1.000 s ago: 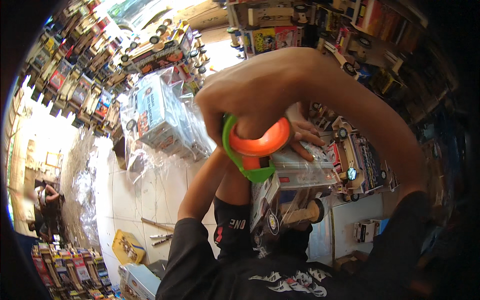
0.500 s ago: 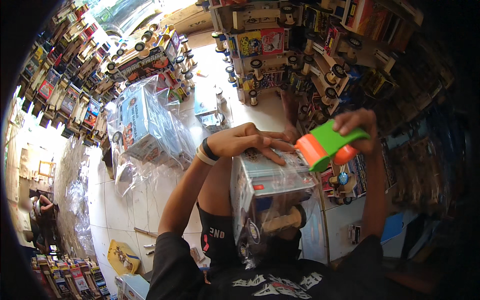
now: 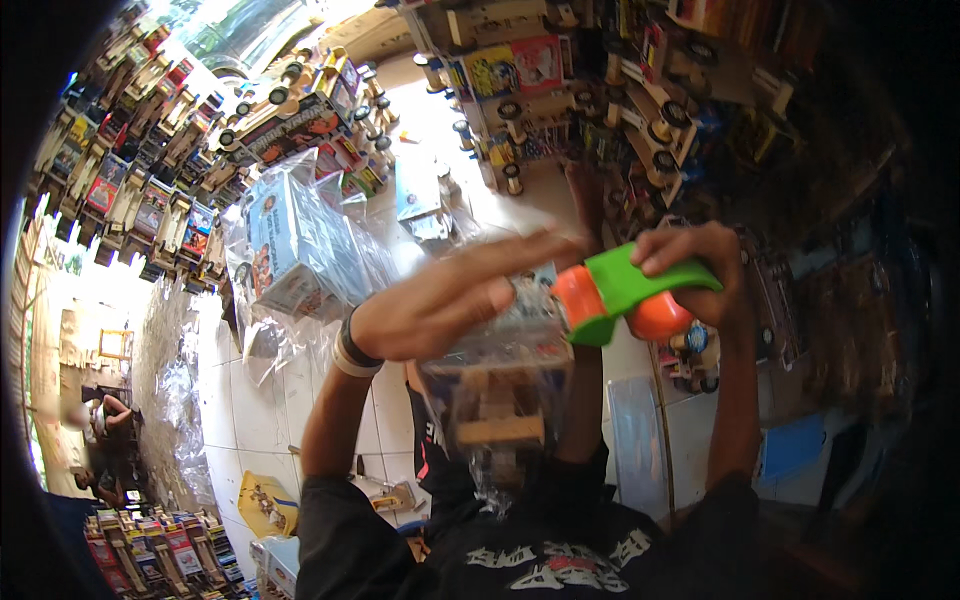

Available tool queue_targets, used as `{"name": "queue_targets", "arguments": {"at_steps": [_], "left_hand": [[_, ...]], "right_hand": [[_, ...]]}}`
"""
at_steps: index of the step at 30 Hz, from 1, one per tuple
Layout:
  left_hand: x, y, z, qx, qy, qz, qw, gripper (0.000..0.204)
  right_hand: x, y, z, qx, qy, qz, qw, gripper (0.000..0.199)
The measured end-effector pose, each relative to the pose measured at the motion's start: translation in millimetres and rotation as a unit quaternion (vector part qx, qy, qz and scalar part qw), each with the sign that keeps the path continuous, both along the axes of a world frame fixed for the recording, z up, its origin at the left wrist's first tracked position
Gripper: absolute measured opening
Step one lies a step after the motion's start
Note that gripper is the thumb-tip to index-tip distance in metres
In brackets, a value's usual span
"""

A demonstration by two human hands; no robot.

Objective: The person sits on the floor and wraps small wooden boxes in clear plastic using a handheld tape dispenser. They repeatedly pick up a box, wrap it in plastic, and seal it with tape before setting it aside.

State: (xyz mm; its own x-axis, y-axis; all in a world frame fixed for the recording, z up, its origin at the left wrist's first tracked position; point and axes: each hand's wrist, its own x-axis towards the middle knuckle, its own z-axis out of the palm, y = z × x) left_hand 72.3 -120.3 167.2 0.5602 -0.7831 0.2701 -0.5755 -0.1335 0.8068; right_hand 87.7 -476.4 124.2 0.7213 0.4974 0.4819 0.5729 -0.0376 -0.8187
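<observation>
A toy truck point(image 3: 500, 432) with wooden axle parts, wrapped in clear plastic, rests between my legs. My right hand point(image 3: 708, 265) is closed around a green and orange tape dispenser point(image 3: 618, 283), its front end at the truck's upper right corner. Over the top of the wrapped truck, my left hand point(image 3: 440, 303) is flat with its fingers stretched toward the dispenser. That hand is blurred, and whether it touches the plastic I cannot tell. It hides part of the truck's upper side.
Another plastic-wrapped light blue toy truck point(image 3: 310, 245) stands on the tiles at left. Stacked toy trucks point(image 3: 150, 205) line the left, with more stacks point(image 3: 515, 70) ahead and right. A yellow tray point(image 3: 262, 505) lies lower left. Another person point(image 3: 108, 420) is at far left.
My left hand has lifted off the truck's top and moved left, its fingers now straight. The tape dispenser has shifted left with my right hand. The wrapped truck has turned to show its end.
</observation>
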Motion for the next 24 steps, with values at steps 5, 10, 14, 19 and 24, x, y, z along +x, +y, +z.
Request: {"name": "queue_targets", "arguments": {"at_steps": [5, 10, 14, 19, 24], "left_hand": [[-11.6, -8.8, 2.8, 0.170, -0.035, -0.077, 0.982, 0.070], [1.0, -3.8, 2.2, 0.194, -0.034, -0.127, 0.972, 0.046], [5.1, -7.2, 10.9, 0.208, -0.055, -0.130, 0.968, 0.041], [19.0, -13.8, 12.0, 0.253, -0.048, -0.149, 0.955, 0.051], [56.1, 0.4, 9.9, 0.368, -0.175, -0.074, 0.910, 0.045]], "right_hand": [[9.3, -6.3, 4.5, 0.087, 0.029, 0.115, 0.989, 0.037], [-8.2, 34.8, 54.5, -0.076, -0.009, 0.140, 0.987, 0.025], [-55.2, 51.0, 81.5, -0.458, -0.096, 0.189, 0.863, 0.023], [-38.4, -24.3, 37.8, -0.277, -0.025, -0.197, 0.940, 0.032], [-48.6, -82.8, -54.0, -0.190, 0.093, -0.377, 0.902, 0.044]]}}
